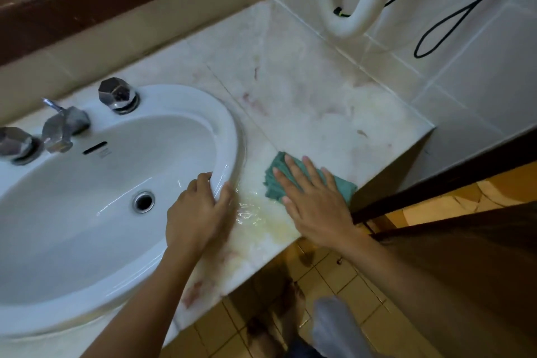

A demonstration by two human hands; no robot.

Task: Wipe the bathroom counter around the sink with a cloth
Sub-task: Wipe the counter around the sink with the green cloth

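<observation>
**Flat hand on a green cloth at the counter's front edge**

Head view: The cloth [275, 174] is teal-green, bunched into soft folds, and lies on the marble counter [305, 90] just right of the sink [229, 131], close to the counter's front edge. The right hand [313, 200] lies flat on top of it, fingers straight and spread, covering its middle; folds show on the left and a corner pokes out on the right. The left hand [197, 209] grips the sink's rim, fingers curled over into the basin and thumb on the counter side.

Between the two hands a puddle [250, 211] glistens on the stone, which looks yellowish there. Farther back the counter is pale with pink veins and bare up to the tiled wall [479, 73].

At the back of the sink stand a chrome spout [62, 128] and two faceted tap knobs [117, 94]. The drain [143, 201] sits in the basin. A white ribbed hose [348, 9] and a black cable [465, 14] hang on the wall above the corner. Below the counter are tan floor tiles [334, 276].
</observation>
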